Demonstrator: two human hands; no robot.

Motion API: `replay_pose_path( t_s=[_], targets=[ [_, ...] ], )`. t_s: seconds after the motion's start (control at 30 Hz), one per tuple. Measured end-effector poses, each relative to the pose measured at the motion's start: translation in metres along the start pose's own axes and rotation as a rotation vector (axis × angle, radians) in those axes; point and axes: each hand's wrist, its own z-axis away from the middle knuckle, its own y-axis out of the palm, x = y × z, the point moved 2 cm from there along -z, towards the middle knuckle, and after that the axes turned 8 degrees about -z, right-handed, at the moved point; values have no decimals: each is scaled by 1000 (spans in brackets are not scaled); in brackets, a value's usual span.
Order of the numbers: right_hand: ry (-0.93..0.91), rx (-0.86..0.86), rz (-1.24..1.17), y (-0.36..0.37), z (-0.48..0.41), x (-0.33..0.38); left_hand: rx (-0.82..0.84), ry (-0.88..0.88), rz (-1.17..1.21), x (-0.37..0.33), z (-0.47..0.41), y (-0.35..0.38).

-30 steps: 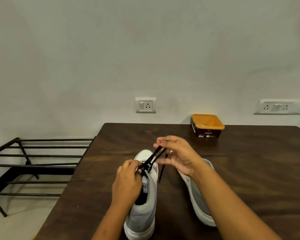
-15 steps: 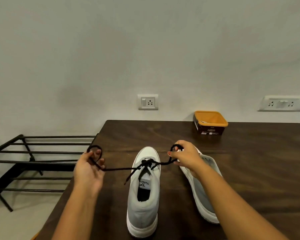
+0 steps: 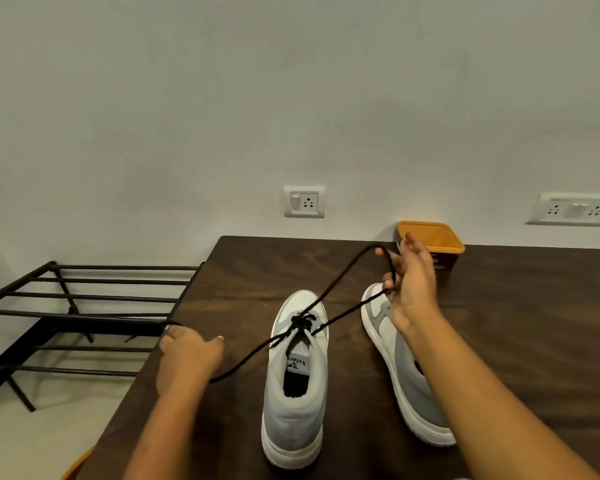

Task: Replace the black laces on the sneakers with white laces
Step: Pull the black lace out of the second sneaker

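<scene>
Both hands are held wide apart: left hand and right hand each grip a strand of the black lace, threaded through the sneaker between them on the bench. Its tongue label reads "Velar".

A grey-and-white fabric sneaker stands upright on the dark wooden table, toe pointing far. A second grey-and-white sneaker lies tipped just right of it. A black cord lace runs from the upright sneaker to the left hand, near-left, and the right hand, far-right. An orange-rimmed plastic tub sits at the table's far edge. A black metal rack stands left of the table.
</scene>
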Motion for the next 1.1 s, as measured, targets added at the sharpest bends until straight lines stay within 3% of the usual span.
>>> replay_pose_path(
  t_s=[0.13,0.2,0.3,0.4,0.6,0.7,0.8,0.87,0.93,1.03,1.1],
  targets=[
    [67,145,-6,1,8,0,-81,237,-260,-24,31,17],
    [47,230,274,3,10,-2,-115,387,-307,-37,45,26],
    [-72,449,980,3,11,-19,-125,645,-323,-50,57,41],
    [-10,650,1542,0,12,-43,-55,757,-199,-50,56,52],
    [150,595,1912,3,20,-59,-96,792,-130,-46,50,58],
    [99,629,1947,11,29,-66,-145,800,-180,-48,49,59],
    [117,855,1649,20,39,-72,-179,818,-219,-49,48,60],
    [106,914,1591,22,44,-75,-194,825,-230,-49,49,59],
    [106,895,1671,19,44,-79,-201,812,-245,-49,50,58],
    [261,829,1705,13,42,-76,-213,804,-258,-48,50,57],
    [224,756,1726,14,39,-72,-214,797,-258,-48,50,57]
  ],
)
